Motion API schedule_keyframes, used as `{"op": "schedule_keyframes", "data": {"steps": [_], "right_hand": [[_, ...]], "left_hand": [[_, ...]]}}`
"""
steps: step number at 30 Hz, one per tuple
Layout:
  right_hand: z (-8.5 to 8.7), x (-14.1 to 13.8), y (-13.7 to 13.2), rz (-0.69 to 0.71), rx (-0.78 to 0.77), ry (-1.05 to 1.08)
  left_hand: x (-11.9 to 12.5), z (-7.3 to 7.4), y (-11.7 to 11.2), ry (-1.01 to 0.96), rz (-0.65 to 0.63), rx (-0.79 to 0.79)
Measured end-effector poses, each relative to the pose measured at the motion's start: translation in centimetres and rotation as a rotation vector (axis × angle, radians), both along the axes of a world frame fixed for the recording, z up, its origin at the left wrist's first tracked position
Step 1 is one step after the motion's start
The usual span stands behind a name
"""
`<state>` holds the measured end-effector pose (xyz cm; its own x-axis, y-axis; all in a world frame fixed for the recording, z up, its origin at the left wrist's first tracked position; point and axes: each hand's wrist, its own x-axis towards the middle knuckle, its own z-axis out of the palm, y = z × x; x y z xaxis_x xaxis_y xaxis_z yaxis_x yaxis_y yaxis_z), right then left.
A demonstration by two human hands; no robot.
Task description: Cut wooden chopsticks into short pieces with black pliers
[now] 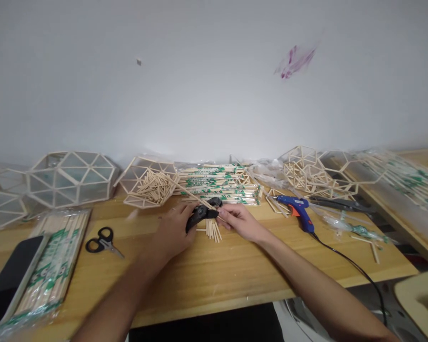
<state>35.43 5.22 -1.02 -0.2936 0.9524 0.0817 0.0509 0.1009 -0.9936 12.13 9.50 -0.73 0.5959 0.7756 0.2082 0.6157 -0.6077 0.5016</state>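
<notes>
I see my two hands meeting at the centre of the frame over the wooden worktop (pixel 214 280). My left hand (pixel 174 232) wraps its fingers around the handles of one black cutter (pixel 201 212), and my right hand (pixel 238 221) pinches one long bamboo stick (pixel 190 194) between thumb and fingers at the cutter's head; the stick slants up to the left from there. Just below the cutter lies one small heap of cut stick pieces (pixel 213 229), touching the worktop. Behind the hands I count one stack of green-printed chopstick packets (pixel 217 183), and a second bundle of packets (pixel 52 263) at lower left, partly over one dark tablet-like slab (pixel 10 275). One pair of black scissors (pixel 103 241) lies left of my left forearm. One blue glue gun (pixel 296 209) stands right of my right hand, its black cord (pixel 356 270) trailing off the worktop edge. One open stick frame holding short pieces (pixel 150 187) sits behind my left hand, close to it. Two closed lattice shells (pixel 57 178) stand at left, and several flat lattice panels (pixel 314 173) crowd the right; their number is too blurred to tell.
</notes>
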Motion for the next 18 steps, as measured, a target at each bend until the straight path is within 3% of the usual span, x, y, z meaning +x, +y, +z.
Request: {"op": "schedule_keyframes", "data": {"steps": [18], "right_hand": [[-0.21,-0.27,-0.23,-0.037,0.058,-0.057]], "left_hand": [[0.45,0.52,-0.67,0.080,0.048,-0.077]]}}
